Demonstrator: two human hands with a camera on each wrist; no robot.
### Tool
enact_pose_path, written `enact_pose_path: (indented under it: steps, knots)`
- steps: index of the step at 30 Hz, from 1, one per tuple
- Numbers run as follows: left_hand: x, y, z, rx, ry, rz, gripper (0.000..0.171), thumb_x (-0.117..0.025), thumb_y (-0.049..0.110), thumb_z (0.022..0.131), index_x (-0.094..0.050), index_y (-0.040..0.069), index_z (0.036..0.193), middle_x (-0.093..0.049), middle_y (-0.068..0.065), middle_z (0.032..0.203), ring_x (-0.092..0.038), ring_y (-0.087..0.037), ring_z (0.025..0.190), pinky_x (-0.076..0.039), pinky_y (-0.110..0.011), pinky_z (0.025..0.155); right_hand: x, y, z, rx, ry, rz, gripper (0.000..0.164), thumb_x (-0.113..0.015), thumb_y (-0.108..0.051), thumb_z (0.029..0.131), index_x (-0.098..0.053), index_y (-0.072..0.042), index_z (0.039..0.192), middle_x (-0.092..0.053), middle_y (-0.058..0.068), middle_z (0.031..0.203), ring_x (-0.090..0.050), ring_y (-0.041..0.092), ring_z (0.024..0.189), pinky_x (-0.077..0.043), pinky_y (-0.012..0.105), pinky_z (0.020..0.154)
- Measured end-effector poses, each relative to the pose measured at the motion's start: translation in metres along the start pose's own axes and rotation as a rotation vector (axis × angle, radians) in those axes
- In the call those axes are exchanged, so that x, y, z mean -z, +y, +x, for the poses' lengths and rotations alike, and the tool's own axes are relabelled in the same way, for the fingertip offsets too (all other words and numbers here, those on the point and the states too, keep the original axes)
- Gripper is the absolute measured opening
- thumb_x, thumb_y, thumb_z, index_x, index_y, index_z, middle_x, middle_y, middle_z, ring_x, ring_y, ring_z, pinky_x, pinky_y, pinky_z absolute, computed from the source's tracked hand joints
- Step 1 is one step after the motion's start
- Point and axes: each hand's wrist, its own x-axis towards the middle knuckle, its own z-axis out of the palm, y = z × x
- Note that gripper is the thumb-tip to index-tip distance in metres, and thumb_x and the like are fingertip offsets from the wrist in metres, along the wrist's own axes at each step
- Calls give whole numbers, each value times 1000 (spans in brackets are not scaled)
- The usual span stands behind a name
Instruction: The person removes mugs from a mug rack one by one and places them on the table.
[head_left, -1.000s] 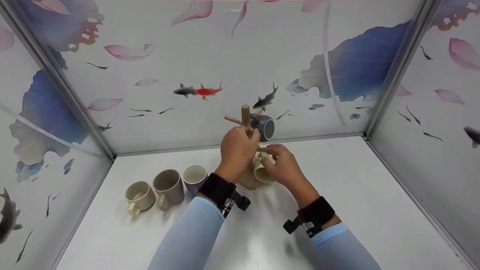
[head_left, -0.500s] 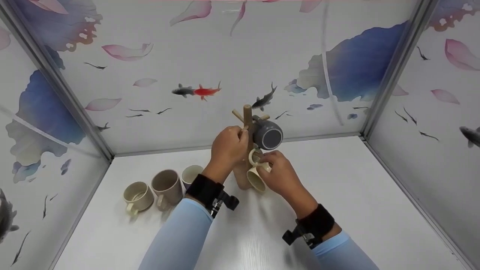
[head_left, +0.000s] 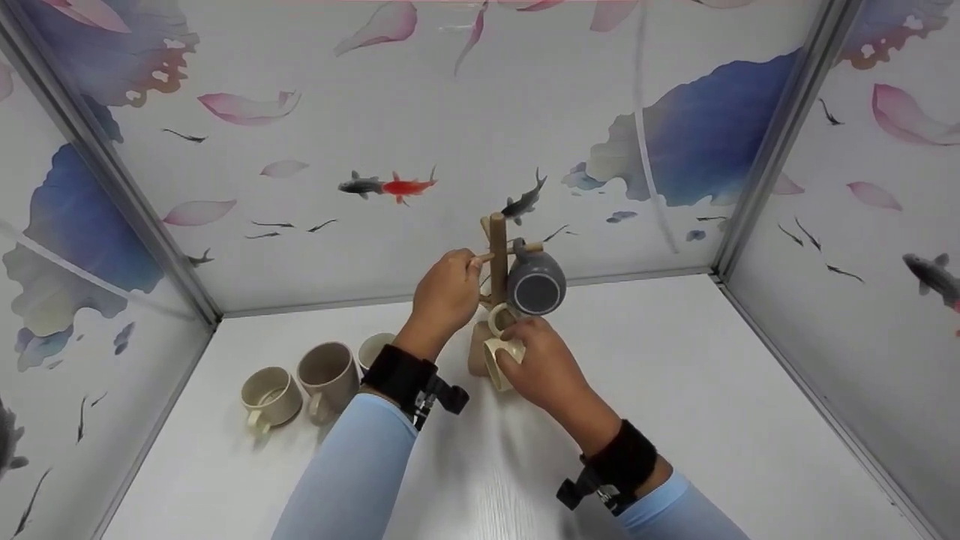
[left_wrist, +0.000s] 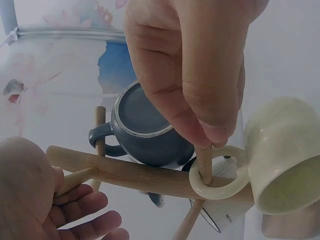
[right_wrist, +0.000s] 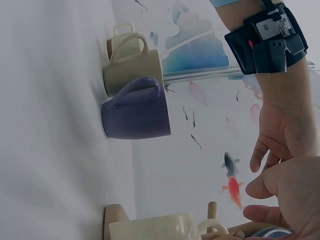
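The rack (head_left: 498,234) has turned, swinging the grey mug (head_left: 537,280) nearer; left hand (head_left: 447,294) grips an upper peg (left_wrist: 76,180), right hand (head_left: 546,366) pinches a lower peg (left_wrist: 205,169) (the cream mug (left_wrist: 280,140), handle (left_wrist: 217,194) round it, seems hung).

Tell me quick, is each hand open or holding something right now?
Left hand: closed, holding an upper peg of the wooden rack.
Right hand: closed, pinching a lower peg that pokes through the handle of the cream mug.

Arms (head_left: 349,465) extended; left grip (head_left: 445,296) pinching, right grip (head_left: 543,365) pinching lower.
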Motion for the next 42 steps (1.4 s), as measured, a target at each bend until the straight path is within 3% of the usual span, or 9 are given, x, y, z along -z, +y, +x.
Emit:
enact_pose_path:
  steps: [8, 12, 15, 18, 22, 25, 29, 35, 42]
  knots:
    - [2, -10, 6, 33, -13, -67, 33, -40, 34, 115, -64, 11, 114, -67, -8, 101, -65, -27, 93, -52, -45, 84, -10, -19, -6, 109, 19, -51, 23, -77, -18, 90, -74, -4, 107, -69, 18, 128, -68, 34, 121, -57, 48, 102]
    - [0, -11, 6, 48, 8, -86, 34, -41, 34, 115, -65, 12, 124, -67, -8, 102, -64, -27, 95, -52, -46, 85, -4, -21, -4, 105, -25, -106, 25, -77, -20, 91, -73, -5, 110, -73, 14, 123, -70, 31, 117, -58, 47, 98]
    - [0, -10, 4, 43, 58, -109, 34, -46, 35, 114, -68, 12, 126, -69, -9, 109, -66, -26, 101, -54, -47, 89, 12, -22, 1, 96, -11, -139, 21, -75, -20, 94, -74, -8, 111, -77, 9, 112, -75, 25, 103, -62, 43, 88]
    - [0, -9, 1, 28, 143, -146, 32, -55, 34, 111, -71, 12, 127, -72, -8, 115, -68, -25, 104, -56, -46, 90, 38, -20, 12, 136, 91, -140, 14, -73, -20, 96, -75, -10, 107, -78, 5, 98, -74, 20, 87, -62, 39, 77]
    - [1, -10, -2, 0, 285, -194, 28, -65, 29, 106, -76, 9, 123, -75, -9, 108, -71, -24, 96, -58, -44, 84, 70, -15, 42, 186, 218, -124, 16, -69, -21, 100, -73, -9, 110, -73, 8, 100, -72, 24, 87, -61, 39, 77]
    - [0, -10, -5, -20, 358, -211, 24, -69, 24, 104, -79, 7, 118, -76, -9, 102, -71, -23, 90, -59, -41, 81, 84, -10, 66, 122, 171, -112, 27, -64, -26, 105, -69, -9, 125, -69, 10, 115, -70, 26, 101, -62, 42, 85]
    - [-1, -8, -9, -38, 386, -218, 21, -71, 19, 102, -80, 4, 114, -77, -10, 102, -74, -21, 90, -61, -38, 80, 91, -3, 88, 43, 41, -94, 36, -60, -29, 108, -67, -8, 136, -66, 13, 122, -66, 28, 106, -59, 45, 87]
    - [1, -7, -9, -18, 382, -208, 21, -70, 18, 103, -79, 4, 115, -79, -11, 104, -76, -21, 91, -62, -38, 80, 88, -1, 101, 25, -12, -74, 31, -63, -27, 107, -73, -7, 129, -68, 13, 117, -65, 28, 101, -58, 45, 86]
    - [3, -9, -10, -12, 363, -215, 21, -71, 21, 103, -79, 6, 114, -80, -9, 101, -75, -20, 88, -62, -37, 78, 81, -1, 106, -4, -6, -80, 23, -66, -22, 106, -76, -9, 121, -72, 11, 111, -67, 26, 98, -60, 43, 86]
